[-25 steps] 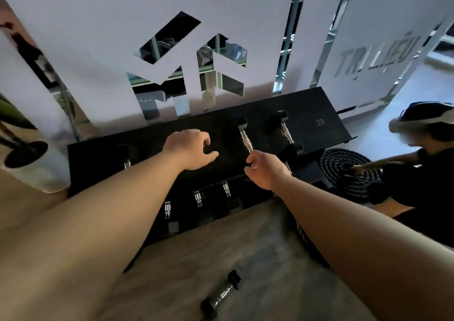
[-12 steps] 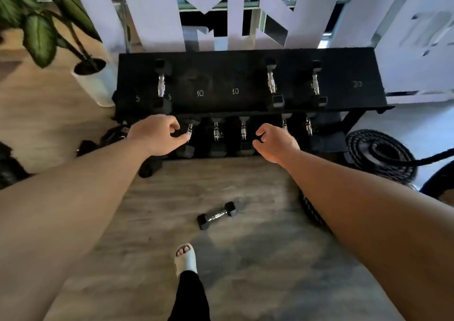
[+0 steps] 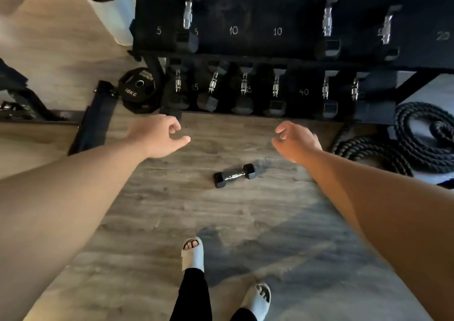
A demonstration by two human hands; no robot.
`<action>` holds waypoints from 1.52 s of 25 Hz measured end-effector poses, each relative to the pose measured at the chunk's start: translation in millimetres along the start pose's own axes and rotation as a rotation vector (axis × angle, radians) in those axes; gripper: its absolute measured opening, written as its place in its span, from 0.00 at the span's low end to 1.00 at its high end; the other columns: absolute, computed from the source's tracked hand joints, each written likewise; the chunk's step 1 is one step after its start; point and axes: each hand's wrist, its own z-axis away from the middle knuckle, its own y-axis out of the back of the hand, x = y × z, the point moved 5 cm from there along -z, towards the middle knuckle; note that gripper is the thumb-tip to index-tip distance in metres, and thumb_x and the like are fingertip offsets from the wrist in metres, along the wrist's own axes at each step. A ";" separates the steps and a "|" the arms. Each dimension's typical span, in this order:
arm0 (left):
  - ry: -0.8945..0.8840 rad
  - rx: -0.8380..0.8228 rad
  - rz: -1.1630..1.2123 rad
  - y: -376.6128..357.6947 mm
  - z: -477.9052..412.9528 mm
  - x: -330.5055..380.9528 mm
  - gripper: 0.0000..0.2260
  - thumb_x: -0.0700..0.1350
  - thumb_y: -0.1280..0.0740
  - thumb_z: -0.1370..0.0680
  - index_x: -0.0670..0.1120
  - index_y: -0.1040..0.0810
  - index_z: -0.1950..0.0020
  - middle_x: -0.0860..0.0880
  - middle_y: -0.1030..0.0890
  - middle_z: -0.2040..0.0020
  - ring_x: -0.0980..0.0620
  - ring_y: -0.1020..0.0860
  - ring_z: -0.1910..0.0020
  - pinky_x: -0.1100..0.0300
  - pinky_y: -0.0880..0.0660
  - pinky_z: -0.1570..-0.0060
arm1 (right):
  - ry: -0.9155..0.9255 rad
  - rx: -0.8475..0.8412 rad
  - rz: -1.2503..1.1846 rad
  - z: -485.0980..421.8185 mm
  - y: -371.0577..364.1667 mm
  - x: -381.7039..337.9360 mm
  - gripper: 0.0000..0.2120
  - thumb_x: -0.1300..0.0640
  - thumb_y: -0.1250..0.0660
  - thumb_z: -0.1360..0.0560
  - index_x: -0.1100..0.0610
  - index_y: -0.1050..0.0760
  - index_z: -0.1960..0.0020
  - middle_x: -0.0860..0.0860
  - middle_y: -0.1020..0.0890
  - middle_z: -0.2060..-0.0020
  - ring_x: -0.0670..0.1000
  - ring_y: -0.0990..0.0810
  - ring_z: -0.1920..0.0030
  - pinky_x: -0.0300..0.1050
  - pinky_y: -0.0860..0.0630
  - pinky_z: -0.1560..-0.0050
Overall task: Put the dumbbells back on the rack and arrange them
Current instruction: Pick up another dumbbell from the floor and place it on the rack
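A small black hex dumbbell (image 3: 234,175) with a chrome handle lies on the wood floor in front of the black two-tier rack (image 3: 255,38). The top shelf carries three dumbbells, one at the left (image 3: 188,18) and two at the right (image 3: 328,23); its 10 slots are bare. The lower shelf holds several larger dumbbells (image 3: 244,89). My left hand (image 3: 161,136) hovers above the floor left of the loose dumbbell, fingers loosely curled and holding nothing. My right hand (image 3: 294,140) hovers to its upper right, also holding nothing.
A 10 kg weight plate (image 3: 137,89) leans by the rack's left leg beside a black bench part (image 3: 95,119). A coiled battle rope (image 3: 405,138) lies at the right. A potted plant's white pot (image 3: 110,13) stands at upper left. My sandalled feet (image 3: 192,254) are below.
The view has tilted down and drawn back from the rack. Both hands have moved away from the shelves and now hang over the floor near the loose dumbbell.
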 end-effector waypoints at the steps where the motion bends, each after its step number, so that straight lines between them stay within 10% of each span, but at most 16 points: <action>1: 0.002 -0.007 0.011 -14.5 -9.6 -9.1 0.22 0.67 0.31 0.25 0.53 0.21 0.39 0.56 0.19 0.43 0.51 0.21 0.44 0.48 0.23 0.43 | -0.008 -0.008 0.009 -9.2 -15.1 5.7 0.16 0.47 0.35 0.23 0.47 0.25 0.36 0.48 0.16 0.45 0.55 0.21 0.41 0.56 0.30 0.34; 10: -0.054 -0.144 0.024 -166.2 -122.0 -62.8 0.24 0.69 0.33 0.25 0.55 0.22 0.38 0.57 0.20 0.41 0.55 0.22 0.49 0.56 0.27 0.56 | -0.005 -0.078 0.081 -102.9 -157.4 18.4 0.17 0.49 0.33 0.23 0.49 0.23 0.35 0.51 0.16 0.42 0.57 0.20 0.42 0.56 0.28 0.35; 25: 0.062 -0.162 0.182 -483.8 -263.1 -132.1 0.25 0.65 0.30 0.25 0.52 0.24 0.35 0.54 0.21 0.38 0.51 0.22 0.41 0.56 0.27 0.44 | 0.198 -0.236 0.219 -285.9 -466.8 106.9 0.16 0.49 0.33 0.23 0.48 0.24 0.36 0.50 0.17 0.40 0.57 0.22 0.41 0.51 0.26 0.38; 38: 0.015 -0.277 0.190 -613.2 -315.2 -133.6 0.41 0.68 0.22 0.35 0.51 0.29 0.28 0.48 0.27 0.30 0.46 0.29 0.32 0.53 0.31 0.35 | 0.317 -0.262 0.363 -339.8 -571.1 152.8 0.16 0.48 0.33 0.22 0.49 0.25 0.35 0.51 0.18 0.39 0.56 0.25 0.36 0.52 0.34 0.36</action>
